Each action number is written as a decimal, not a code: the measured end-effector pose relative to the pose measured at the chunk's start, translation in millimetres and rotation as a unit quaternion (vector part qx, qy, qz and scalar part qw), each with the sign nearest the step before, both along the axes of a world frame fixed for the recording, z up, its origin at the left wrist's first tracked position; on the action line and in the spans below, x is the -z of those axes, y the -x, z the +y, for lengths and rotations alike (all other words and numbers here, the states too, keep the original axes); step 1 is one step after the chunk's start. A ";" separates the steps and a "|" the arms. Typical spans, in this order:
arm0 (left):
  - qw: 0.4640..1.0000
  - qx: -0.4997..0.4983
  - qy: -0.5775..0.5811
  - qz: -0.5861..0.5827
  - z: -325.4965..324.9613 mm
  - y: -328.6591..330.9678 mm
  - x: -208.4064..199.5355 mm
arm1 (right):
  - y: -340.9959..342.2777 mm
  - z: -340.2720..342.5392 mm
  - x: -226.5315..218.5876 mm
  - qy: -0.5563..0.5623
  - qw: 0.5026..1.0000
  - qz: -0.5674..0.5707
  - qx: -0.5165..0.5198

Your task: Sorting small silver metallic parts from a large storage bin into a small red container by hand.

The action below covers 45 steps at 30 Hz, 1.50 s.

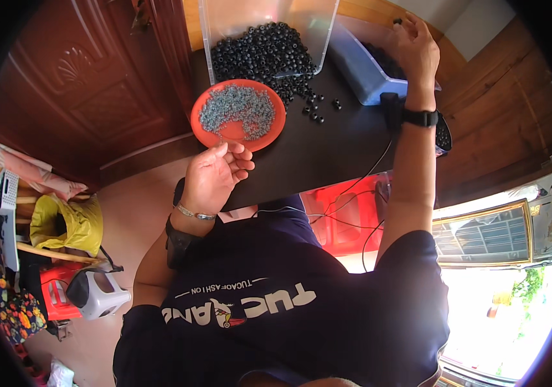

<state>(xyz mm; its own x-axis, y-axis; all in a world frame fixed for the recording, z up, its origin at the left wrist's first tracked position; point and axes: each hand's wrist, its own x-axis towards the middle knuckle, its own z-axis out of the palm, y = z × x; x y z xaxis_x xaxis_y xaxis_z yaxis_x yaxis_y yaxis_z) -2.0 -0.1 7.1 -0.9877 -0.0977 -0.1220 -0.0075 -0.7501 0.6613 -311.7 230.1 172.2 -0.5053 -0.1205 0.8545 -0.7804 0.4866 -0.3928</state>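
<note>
Right hand (420,55) pinches a black bead (397,21) over the blue-tinted bin (353,68). Left hand (213,174) half-curled by red plate (280,116) of metal bits (237,106); I can't tell its grip. Clear bin (276,11) spills black beads (260,51).

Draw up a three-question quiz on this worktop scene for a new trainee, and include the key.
1. True or false: loose black pieces lie both inside the clear bin and on the dark tabletop.
2. Fill the gap: the small pieces on the orange plate are ____ in colour.
3. Which hand, the person's left or right, holds a small dark piece near the blue-tinted bin?

Key: 1. True. 2. Silvery grey. 3. The right hand.
</note>
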 end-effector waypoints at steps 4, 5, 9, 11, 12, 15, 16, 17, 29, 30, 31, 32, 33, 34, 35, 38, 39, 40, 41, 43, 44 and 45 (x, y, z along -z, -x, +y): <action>1.000 -0.008 -0.007 0.004 -1.8 -0.5 2.3 | 20.5 -3.6 38.5 -0.103 0.995 -0.010 0.017; 1.000 -0.023 -0.006 -0.001 -1.7 -3.4 5.1 | 26.9 -16.0 63.5 -0.110 0.989 -0.064 -0.076; 1.000 -0.010 -0.015 -0.010 -5.5 -4.2 7.3 | -7.2 -42.8 122.2 -0.260 0.915 -0.238 -0.196; 1.000 -0.010 -0.006 -0.004 -6.7 -4.3 7.9 | -10.0 -50.1 143.7 -0.318 0.906 -0.233 -0.156; 1.000 -0.010 -0.005 -0.005 -6.7 -4.7 8.0 | -10.5 -53.7 149.6 -0.375 0.892 -0.224 -0.116; 1.000 -0.016 -0.016 -0.004 -6.3 -5.9 8.2 | -10.2 -59.5 158.6 -0.406 0.882 -0.224 -0.079; 1.000 -0.017 -0.015 -0.007 -6.1 -6.5 9.1 | -10.7 -61.0 160.8 -0.416 0.877 -0.227 -0.073; 1.000 -0.017 -0.014 -0.010 -6.0 -6.8 10.0 | -11.1 -62.4 162.7 -0.417 0.877 -0.226 -0.075; 1.000 -0.014 0.007 -0.002 -7.1 -1.9 10.4 | -64.7 -69.0 132.9 -0.215 0.891 -0.299 -0.265; 1.000 -0.021 0.005 -0.004 -6.7 0.2 9.1 | -86.1 -71.5 121.4 -0.172 0.873 -0.335 -0.311; 1.000 -0.013 0.005 -0.001 -5.3 3.3 7.1 | -104.3 -73.1 115.4 -0.128 0.849 -0.370 -0.354; 1.000 -0.007 0.006 0.001 -4.0 6.2 6.4 | -118.4 -74.7 114.8 -0.130 0.845 -0.373 -0.359; 1.000 -0.013 0.020 0.015 -2.5 10.4 8.4 | -130.8 -76.8 115.5 -0.121 0.844 -0.348 -0.389; 1.000 -0.018 0.020 0.010 0.0 12.4 6.1 | -142.9 -78.5 118.3 -0.109 0.842 -0.324 -0.417; 0.999 -0.015 0.030 0.023 2.2 15.2 2.3 | -151.4 -81.4 123.6 -0.093 0.837 -0.306 -0.443; 0.998 -0.011 0.043 0.040 4.4 18.8 4.9 | -174.1 -90.5 127.7 -0.081 0.851 -0.251 -0.453; 0.998 -0.021 0.038 0.037 4.7 18.5 6.8 | -176.0 -95.0 133.3 -0.086 0.860 -0.200 -0.462; 0.998 -0.029 0.032 0.035 5.9 18.4 8.2 | -177.8 -97.1 136.2 -0.085 0.858 -0.203 -0.464; 0.998 -0.042 0.037 0.032 7.4 16.1 5.5 | -179.5 -98.9 138.5 -0.087 0.865 -0.188 -0.458; 0.997 -0.052 0.039 0.039 7.5 13.3 6.4 | -181.8 -101.3 142.1 -0.090 0.870 -0.175 -0.452; 0.996 -0.061 0.042 0.048 7.5 11.9 7.1 | -182.4 -102.2 143.6 -0.090 0.874 -0.150 -0.453; 0.996 -0.062 0.041 0.047 6.0 10.9 10.6 | -183.3 -102.8 144.6 -0.090 0.878 -0.125 -0.453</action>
<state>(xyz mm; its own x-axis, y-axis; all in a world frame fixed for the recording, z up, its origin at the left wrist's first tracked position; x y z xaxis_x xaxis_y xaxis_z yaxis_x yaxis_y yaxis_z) -12.9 5.9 -3.6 -0.9742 -0.2250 -0.0165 0.1459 -0.6843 0.7145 -128.5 127.3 27.6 -0.3007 -0.6914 0.6569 -0.7797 -0.2184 -0.5868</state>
